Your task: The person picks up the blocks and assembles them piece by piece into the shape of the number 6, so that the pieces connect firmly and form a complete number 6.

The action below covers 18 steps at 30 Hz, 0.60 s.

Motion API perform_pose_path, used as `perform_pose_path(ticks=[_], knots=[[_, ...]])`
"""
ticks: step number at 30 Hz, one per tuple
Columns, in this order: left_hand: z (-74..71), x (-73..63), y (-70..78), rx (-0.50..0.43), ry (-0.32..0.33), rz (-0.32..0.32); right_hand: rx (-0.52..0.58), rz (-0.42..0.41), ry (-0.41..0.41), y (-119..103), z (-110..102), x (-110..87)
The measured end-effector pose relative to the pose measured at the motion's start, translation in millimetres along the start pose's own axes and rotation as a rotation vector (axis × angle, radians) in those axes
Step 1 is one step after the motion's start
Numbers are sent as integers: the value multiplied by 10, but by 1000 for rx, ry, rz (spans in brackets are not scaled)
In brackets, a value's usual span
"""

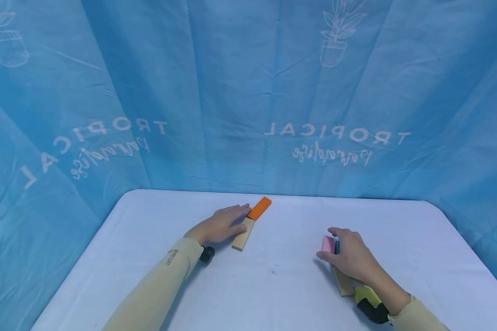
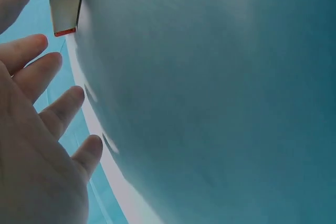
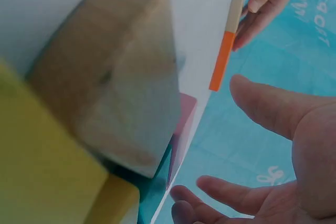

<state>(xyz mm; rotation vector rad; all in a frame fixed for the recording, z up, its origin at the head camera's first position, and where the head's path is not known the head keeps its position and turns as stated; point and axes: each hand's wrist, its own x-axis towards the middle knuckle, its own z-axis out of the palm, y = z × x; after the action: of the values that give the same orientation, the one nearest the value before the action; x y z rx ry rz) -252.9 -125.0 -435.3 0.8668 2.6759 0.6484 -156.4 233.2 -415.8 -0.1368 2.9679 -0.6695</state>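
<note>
My left hand (image 1: 220, 225) reaches over the table with fingers extended, beside a plain wooden block (image 1: 243, 234) and an orange block (image 1: 260, 208) standing end to end in one slanted line. Its thumb overlaps the wooden block in the head view. At the right, my right hand (image 1: 354, 255) spreads thumb and fingers around a pink block (image 1: 328, 244), with the palm empty in the right wrist view. A teal block (image 1: 337, 247) sits against the pink one. Another plain wooden block (image 1: 343, 281) and a yellow block (image 1: 367, 295) lie under that wrist, partly hidden.
A white cloth covers the table (image 1: 273, 294), whose rounded far edge meets a blue printed curtain (image 1: 240, 101). A black wrist camera (image 1: 207, 254) hangs under the left wrist, and another dark device (image 1: 372, 311) sits under the right wrist near the yellow block.
</note>
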Motion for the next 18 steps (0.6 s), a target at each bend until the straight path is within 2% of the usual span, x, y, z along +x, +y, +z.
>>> perform_pose_path(ticks=[6,11,18], knots=[[2,86,-3,59,-43,21,-116,-3,-23,16,26,-8],[-9,109,9,77,-75,15,-162,28,-51,8,45,10],[-10,128,27,136,-77,49,-209,-1,-17,31,68,16]])
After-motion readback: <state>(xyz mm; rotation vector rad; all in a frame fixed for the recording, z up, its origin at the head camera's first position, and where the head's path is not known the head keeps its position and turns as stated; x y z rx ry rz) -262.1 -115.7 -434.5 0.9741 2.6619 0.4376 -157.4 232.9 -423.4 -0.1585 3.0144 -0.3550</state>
